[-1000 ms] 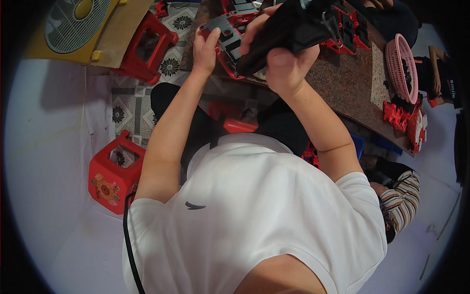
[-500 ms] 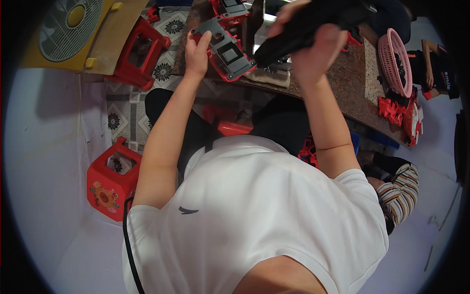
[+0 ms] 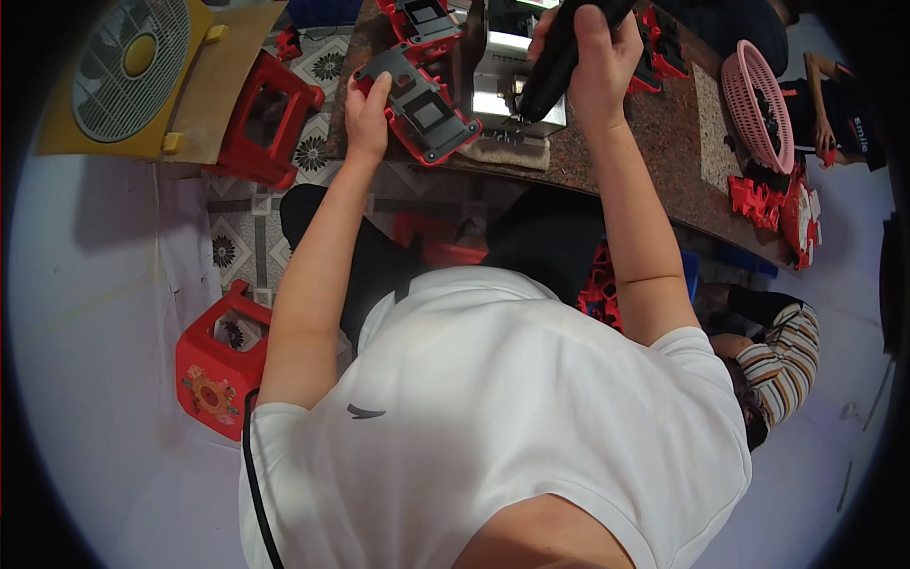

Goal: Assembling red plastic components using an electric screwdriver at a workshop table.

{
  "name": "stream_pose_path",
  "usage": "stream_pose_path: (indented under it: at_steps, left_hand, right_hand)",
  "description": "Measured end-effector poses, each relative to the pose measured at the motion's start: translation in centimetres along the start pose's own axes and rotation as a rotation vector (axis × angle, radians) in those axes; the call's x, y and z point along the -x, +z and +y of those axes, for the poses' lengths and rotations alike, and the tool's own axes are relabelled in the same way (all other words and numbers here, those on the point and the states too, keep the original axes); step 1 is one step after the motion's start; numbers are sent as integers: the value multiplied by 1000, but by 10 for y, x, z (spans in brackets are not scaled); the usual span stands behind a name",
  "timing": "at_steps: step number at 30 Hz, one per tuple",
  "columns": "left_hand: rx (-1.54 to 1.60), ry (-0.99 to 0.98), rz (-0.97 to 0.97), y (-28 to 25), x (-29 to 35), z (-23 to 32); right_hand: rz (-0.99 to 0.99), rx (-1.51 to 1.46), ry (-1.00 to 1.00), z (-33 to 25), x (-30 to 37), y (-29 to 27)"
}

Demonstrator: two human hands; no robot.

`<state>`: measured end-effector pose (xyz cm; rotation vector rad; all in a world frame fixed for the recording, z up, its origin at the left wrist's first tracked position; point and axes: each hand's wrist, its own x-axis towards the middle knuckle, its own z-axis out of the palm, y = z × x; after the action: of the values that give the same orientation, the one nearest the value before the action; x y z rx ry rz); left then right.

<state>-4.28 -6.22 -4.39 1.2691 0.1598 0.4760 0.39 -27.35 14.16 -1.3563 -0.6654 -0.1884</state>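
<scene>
My left hand (image 3: 367,121) is closed on the left edge of a grey-and-red plastic housing (image 3: 438,130), thumb on top. The housing is tilted above the near table edge, and a square opening shows in its grey face. In my right hand (image 3: 603,81) is a long black handheld tool (image 3: 551,78), fingers wrapped round it. Its narrow lower end slants down toward a shiny metal fixture (image 3: 495,68) between my hands; whether they touch I cannot tell. A second red-and-grey housing (image 3: 424,21) lies just beyond the first.
The speckled brown table (image 3: 664,142) holds more red-and-black parts (image 3: 664,47) and a folded cloth (image 3: 512,152). At right are a pink basket (image 3: 742,95) and red pieces (image 3: 758,204). Red stools (image 3: 223,356) and a yellow fan (image 3: 142,57) stand left. Two people sit at right.
My right hand has swung the black tool from a sideways slant to a steeper one, its lower end now over the metal fixture. The housing in my left hand has shifted slightly left.
</scene>
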Motion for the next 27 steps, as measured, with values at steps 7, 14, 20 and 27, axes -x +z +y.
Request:
stream_pose_path:
  at_steps: [7,14,20,27]
  left_hand:
    - [73,-68,-9,4,0,3]
    - [184,-234,-20,4,-4,12]
    - [147,-258,-18,3,-4,15]
    - [147,-190,-10,6,0,16]
  right_hand:
    - [66,-186,-386,15,-47,63]
    - [60,-111,-464,46,-68,93]
    - [15,-128,-504,58,-73,98]
    - [-2,-117,-466,58,-69,102]
